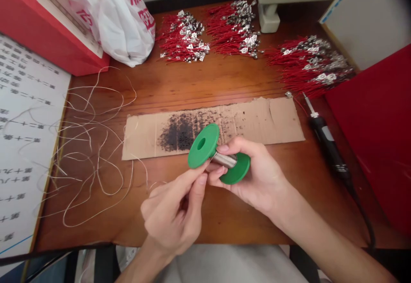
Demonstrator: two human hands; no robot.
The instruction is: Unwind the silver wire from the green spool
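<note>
- A person's right hand [257,176] holds a green solder spool [218,154] above a wooden desk [224,81], fingers curled around the silvery core between the two green flanges, thumb on top.
- The left hand [175,212] sits just beside the spool, its thumb and forefinger pinched together at the near flange; it appears to grip the end of the thin wire, though the strand itself is too fine to make out there.
- The spool hangs tilted, its holed flange facing up and left, over the near edge of a strip of cardboard [257,120] darkened with scorch marks.
- Loose loops of pale solder wire [93,146] sprawl over the desk to the left, running on to a printed white sheet [22,116].
- A black-handled soldering iron [327,141] lies to the right of the cardboard, tip pointing away from the person.
- Three bundles of red leads with metal terminals [237,26] lie along the far side of the desk.
- A white plastic bag [118,22] with red print leans against a red box [54,43] at the far left corner.
</note>
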